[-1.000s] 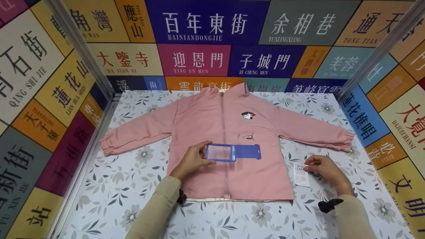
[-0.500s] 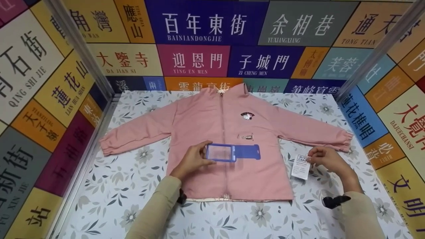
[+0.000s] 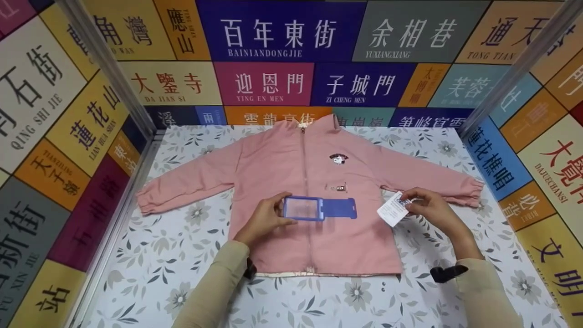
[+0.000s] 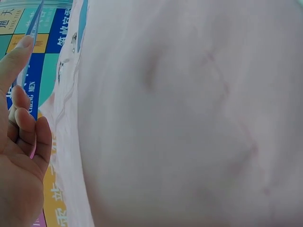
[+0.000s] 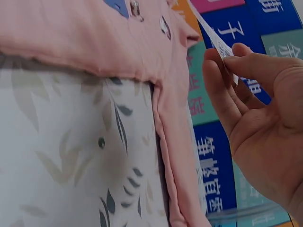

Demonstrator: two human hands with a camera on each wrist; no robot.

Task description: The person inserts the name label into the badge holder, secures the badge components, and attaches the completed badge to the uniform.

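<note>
- Card holder (image 3: 321,209), blue-framed with clear window (image 3: 301,208), held over the middle of pink zip jacket (image 3: 268,168); its flap (image 3: 340,208) folded out, away from the left hand (image 3: 262,220).
- Gripped by that hand at one end only: thumb at lower edge, fingers at upper edge, spread just enough for the holder's width.
- White printed card (image 3: 391,210), tilted, beside the jacket's side edge, near the flap but apart from it; printing too blurred to read surely.
- Pinched near its upper part between thumb and fingers of the right hand (image 3: 430,209), with almost no gap; other fingers loosely bent in right wrist view.
- Close above the flap, on the jacket: small metal clip (image 3: 340,187).
- Probable risk: dropping the card onto floral table cover (image 3: 145,255), from so small a pinch.
- Also possible: bending of the thin card, if pushed against the frame at this tilt.
- Possible too: twisting of the holder under pressure at its far side, because of support at one end only.
</note>
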